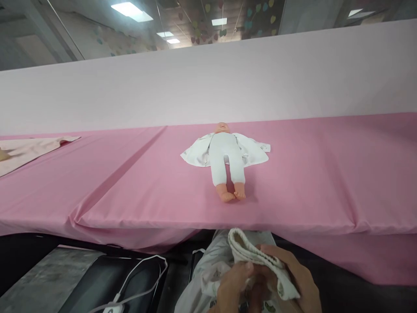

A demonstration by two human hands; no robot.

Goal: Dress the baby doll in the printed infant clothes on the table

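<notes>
Low over my lap, a bunched white baby garment [252, 254] with a ribbed, folded edge is held between my hands. My left hand [232, 284] grips it from the near left side, fingers curled. On the right, my right hand [298, 271] is closed around its other side, some fingers hidden behind the cloth. Beyond them a baby doll [226, 158] lies on its back, feet toward me, its body and legs white. A white open jacket [256, 150] is spread beneath it, sleeves out to both sides.
The doll lies on a pink sheet [130, 182] covering the table. A pale cloth [29, 150] lies at the far left. A white partition [202, 87] rises behind. Below left, a white cable [143, 261] rests on a black chair [107, 278].
</notes>
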